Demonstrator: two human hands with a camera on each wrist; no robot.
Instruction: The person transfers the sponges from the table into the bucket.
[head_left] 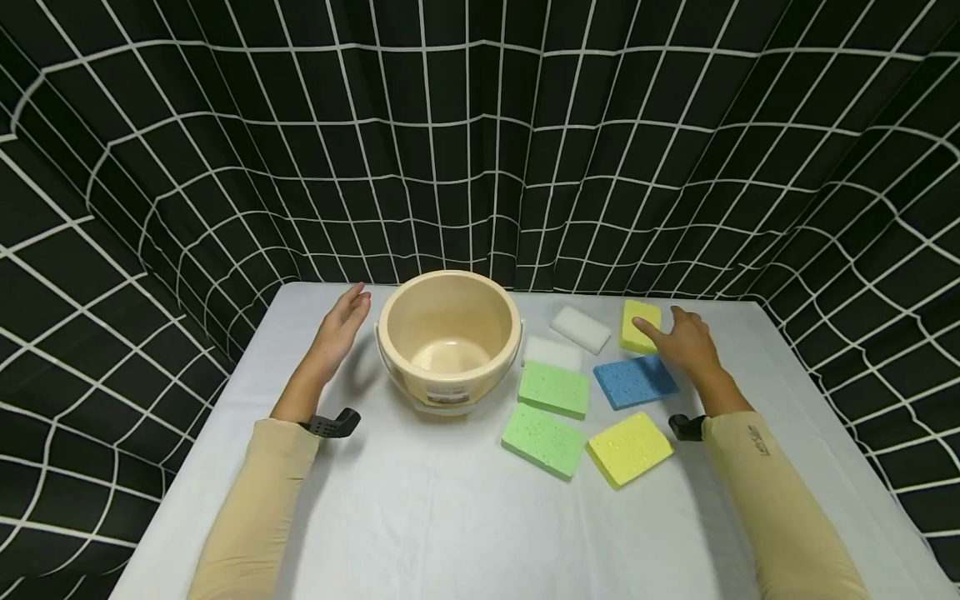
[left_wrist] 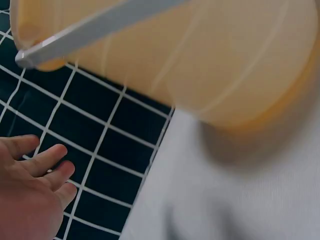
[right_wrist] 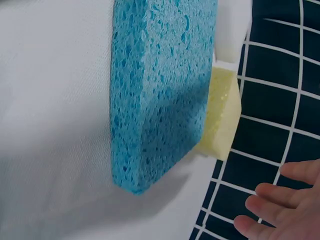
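Note:
A cream bucket (head_left: 450, 367) with a pale handle stands on the white table, left of the sponges. My left hand (head_left: 341, 333) hovers beside its left side with the fingers extended and holds nothing; in the left wrist view that hand (left_wrist: 37, 192) is apart from the bucket wall (left_wrist: 200, 55). Over at the right, my right hand (head_left: 684, 340) is spread above the table, its thumb overlapping the far yellow sponge (head_left: 637, 318) in the head view. A blue sponge (head_left: 636, 382) lies just below it. The right wrist view shows the fingers (right_wrist: 270, 210) loose, with nothing in them.
Two green sponges (head_left: 553, 388) (head_left: 543, 440), a nearer yellow sponge (head_left: 630, 448) and two white sponges (head_left: 581, 328) (head_left: 552, 353) lie between the bucket and my right arm. A black curtain (head_left: 480, 150) with a white grid encloses the table (head_left: 420, 517).

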